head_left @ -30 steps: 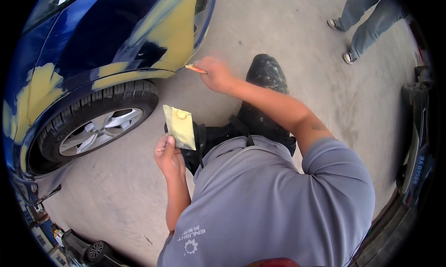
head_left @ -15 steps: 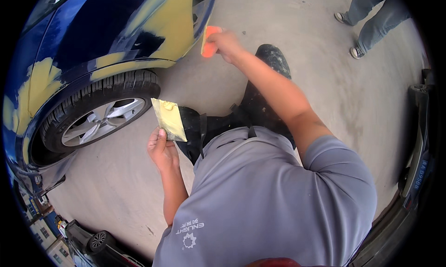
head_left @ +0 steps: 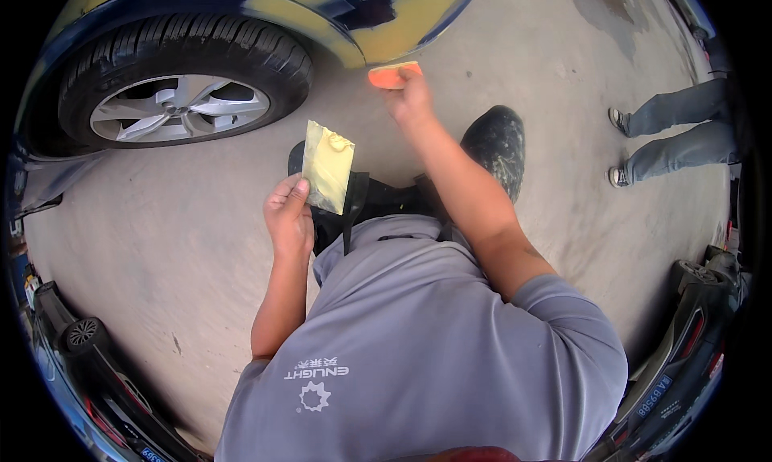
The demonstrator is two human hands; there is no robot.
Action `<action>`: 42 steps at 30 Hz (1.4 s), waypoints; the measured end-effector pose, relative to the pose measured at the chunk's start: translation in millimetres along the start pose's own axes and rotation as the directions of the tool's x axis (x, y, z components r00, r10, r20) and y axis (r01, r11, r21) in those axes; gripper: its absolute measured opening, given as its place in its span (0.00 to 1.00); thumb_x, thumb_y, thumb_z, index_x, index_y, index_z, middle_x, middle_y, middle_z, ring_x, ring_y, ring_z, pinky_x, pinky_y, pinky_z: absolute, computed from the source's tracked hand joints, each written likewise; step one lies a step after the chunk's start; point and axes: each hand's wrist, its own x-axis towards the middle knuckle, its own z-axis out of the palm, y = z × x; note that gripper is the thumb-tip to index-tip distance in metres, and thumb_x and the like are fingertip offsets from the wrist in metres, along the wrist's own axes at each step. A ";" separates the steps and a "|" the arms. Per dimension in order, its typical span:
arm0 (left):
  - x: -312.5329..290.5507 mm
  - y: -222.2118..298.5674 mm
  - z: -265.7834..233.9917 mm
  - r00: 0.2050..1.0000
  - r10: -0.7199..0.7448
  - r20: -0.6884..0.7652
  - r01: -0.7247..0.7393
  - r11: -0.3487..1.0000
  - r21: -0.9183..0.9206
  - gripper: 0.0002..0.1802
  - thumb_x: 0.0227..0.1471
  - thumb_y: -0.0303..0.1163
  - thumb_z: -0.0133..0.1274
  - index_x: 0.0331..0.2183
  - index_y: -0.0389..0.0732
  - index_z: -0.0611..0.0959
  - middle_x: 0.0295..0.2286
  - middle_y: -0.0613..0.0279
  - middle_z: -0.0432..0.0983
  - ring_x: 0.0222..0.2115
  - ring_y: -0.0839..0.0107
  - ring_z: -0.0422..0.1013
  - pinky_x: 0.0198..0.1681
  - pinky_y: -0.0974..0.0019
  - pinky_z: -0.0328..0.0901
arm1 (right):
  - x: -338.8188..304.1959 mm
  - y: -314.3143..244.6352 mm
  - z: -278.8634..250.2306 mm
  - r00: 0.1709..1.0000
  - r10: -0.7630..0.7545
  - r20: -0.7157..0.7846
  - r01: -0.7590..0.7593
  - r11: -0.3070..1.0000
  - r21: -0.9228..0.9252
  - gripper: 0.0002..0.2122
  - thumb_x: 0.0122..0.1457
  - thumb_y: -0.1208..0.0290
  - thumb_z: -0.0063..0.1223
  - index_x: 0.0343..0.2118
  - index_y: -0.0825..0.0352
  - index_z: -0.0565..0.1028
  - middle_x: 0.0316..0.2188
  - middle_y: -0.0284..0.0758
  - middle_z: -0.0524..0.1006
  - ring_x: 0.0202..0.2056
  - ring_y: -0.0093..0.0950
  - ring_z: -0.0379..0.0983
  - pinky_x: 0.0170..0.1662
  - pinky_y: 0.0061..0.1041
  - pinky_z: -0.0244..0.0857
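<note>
My left hand (head_left: 289, 214) grips the lower corner of a flat mixing board (head_left: 326, 180) smeared with yellow putty. A small lump of putty (head_left: 339, 143) sits by its top edge. My right hand (head_left: 410, 100) pinches an orange putty spreader (head_left: 387, 78), whose far edge carries a yellow strip. The spreader is just short of the lower edge of the dark blue car body (head_left: 366, 8), which has broad yellow filler patches. From this view I cannot tell whether the two touch.
The car's wheel (head_left: 181, 108) stands left of my hands. My dark shoe (head_left: 497, 152) is on the concrete floor (head_left: 563, 148). Another person's legs (head_left: 679, 112) stand at the right. Parked cars show at lower left (head_left: 88, 357) and lower right (head_left: 675, 365).
The view has turned, so the wheel and car body sit higher. My right hand has swung the spreader from upright to lying crosswise. The left hand still holds the board.
</note>
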 end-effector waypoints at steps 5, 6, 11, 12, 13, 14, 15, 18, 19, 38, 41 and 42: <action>2.2 -2.0 -26.0 0.999 -0.021 -0.024 0.022 0.999 0.025 0.14 0.61 0.26 0.56 0.44 0.24 0.80 0.39 0.48 0.81 0.39 0.62 0.78 0.47 0.61 0.72 | 5.5 -2.8 5.4 0.999 0.045 0.018 -0.045 0.999 0.003 0.19 0.69 0.79 0.35 0.61 0.72 0.59 0.61 0.46 0.63 0.61 0.45 0.65 0.66 0.51 0.61; 2.4 -3.0 -29.1 0.999 -0.027 -0.037 0.027 0.999 0.025 0.14 0.61 0.26 0.56 0.44 0.24 0.80 0.39 0.48 0.81 0.39 0.62 0.78 0.46 0.61 0.72 | 2.3 -2.4 10.9 0.998 0.032 0.056 -0.032 0.999 -0.011 0.18 0.69 0.79 0.34 0.61 0.72 0.59 0.61 0.46 0.64 0.61 0.45 0.64 0.66 0.51 0.61; 3.3 -5.5 -39.9 0.999 -0.020 -0.032 0.019 0.999 -0.037 0.14 0.60 0.24 0.57 0.44 0.24 0.81 0.38 0.49 0.82 0.38 0.64 0.79 0.45 0.64 0.72 | -17.6 -9.4 51.5 1.000 0.011 0.026 -0.010 0.999 -0.037 0.17 0.70 0.78 0.34 0.60 0.72 0.60 0.60 0.46 0.64 0.61 0.45 0.64 0.66 0.50 0.60; 3.6 -6.1 -40.9 0.999 -0.024 -0.036 0.022 0.998 -0.057 0.13 0.59 0.24 0.58 0.44 0.24 0.81 0.37 0.49 0.82 0.37 0.66 0.79 0.45 0.65 0.72 | -34.2 -12.8 66.7 0.999 0.010 0.033 -0.010 1.000 -0.017 0.17 0.70 0.78 0.34 0.60 0.72 0.60 0.60 0.46 0.64 0.61 0.44 0.64 0.66 0.50 0.61; 4.1 -6.3 -41.9 0.999 -0.019 -0.036 0.017 0.998 -0.060 0.13 0.59 0.24 0.58 0.44 0.24 0.81 0.37 0.49 0.82 0.37 0.66 0.79 0.45 0.65 0.72 | -49.7 -15.9 80.8 0.999 0.010 0.038 -0.010 1.000 0.004 0.17 0.70 0.78 0.34 0.60 0.72 0.60 0.60 0.46 0.64 0.61 0.44 0.64 0.66 0.50 0.61; 3.8 -6.1 -42.2 0.999 -0.020 -0.036 0.018 0.998 -0.063 0.13 0.59 0.24 0.57 0.44 0.24 0.81 0.37 0.49 0.82 0.37 0.66 0.79 0.45 0.65 0.72 | -62.4 -21.5 92.9 0.996 -0.001 0.088 0.000 1.000 0.016 0.17 0.70 0.77 0.35 0.60 0.72 0.60 0.60 0.46 0.64 0.61 0.44 0.64 0.66 0.50 0.61; 3.6 -5.6 -42.4 0.999 -0.020 -0.038 0.017 0.998 -0.066 0.13 0.59 0.24 0.57 0.44 0.24 0.81 0.37 0.49 0.82 0.38 0.66 0.79 0.45 0.65 0.72 | -73.6 -28.4 105.2 0.990 -0.011 0.139 0.008 1.000 0.029 0.17 0.70 0.77 0.35 0.60 0.73 0.60 0.60 0.45 0.64 0.61 0.44 0.64 0.66 0.50 0.61; 4.9 0.0 -38.5 0.999 -0.018 -0.030 0.017 0.999 -0.047 0.13 0.59 0.23 0.57 0.44 0.24 0.81 0.37 0.50 0.82 0.38 0.67 0.78 0.45 0.65 0.72 | -105.8 -51.8 123.6 0.950 -0.120 0.289 0.138 0.989 -0.044 0.18 0.70 0.77 0.37 0.61 0.75 0.59 0.61 0.46 0.64 0.62 0.44 0.63 0.65 0.50 0.61; 3.6 0.0 -37.8 0.999 -0.026 -0.030 0.024 0.998 -0.059 0.13 0.59 0.23 0.57 0.43 0.24 0.81 0.37 0.50 0.82 0.37 0.67 0.78 0.45 0.66 0.71 | -114.7 -56.1 123.7 0.925 -0.159 0.347 0.199 0.977 -0.082 0.18 0.70 0.77 0.37 0.61 0.75 0.59 0.61 0.47 0.64 0.62 0.44 0.63 0.65 0.50 0.61; 9.6 18.7 -2.4 0.989 0.139 0.043 -0.140 0.990 0.014 0.12 0.59 0.22 0.58 0.44 0.25 0.82 0.36 0.54 0.82 0.37 0.72 0.76 0.46 0.70 0.68 | -170.3 -48.4 56.1 0.938 0.084 0.337 0.189 0.690 -0.699 0.18 0.68 0.63 0.55 0.55 0.70 0.70 0.46 0.35 0.78 0.46 0.27 0.76 0.50 0.30 0.70; 7.9 29.3 12.9 0.990 0.113 0.089 -0.111 0.994 -0.025 0.12 0.59 0.23 0.58 0.43 0.26 0.82 0.34 0.56 0.82 0.36 0.73 0.75 0.45 0.71 0.67 | -176.7 -54.1 66.9 0.893 0.157 0.421 0.152 0.777 -0.611 0.21 0.66 0.64 0.57 0.57 0.71 0.68 0.49 0.36 0.76 0.47 0.27 0.75 0.52 0.32 0.70; 8.8 30.5 14.4 0.990 0.070 0.121 -0.066 0.997 -0.040 0.11 0.59 0.23 0.58 0.42 0.26 0.82 0.34 0.57 0.82 0.35 0.73 0.75 0.44 0.72 0.67 | -179.3 -54.4 70.0 0.884 0.135 0.447 0.188 0.774 -0.605 0.22 0.66 0.64 0.58 0.57 0.71 0.68 0.49 0.36 0.76 0.47 0.27 0.75 0.52 0.32 0.70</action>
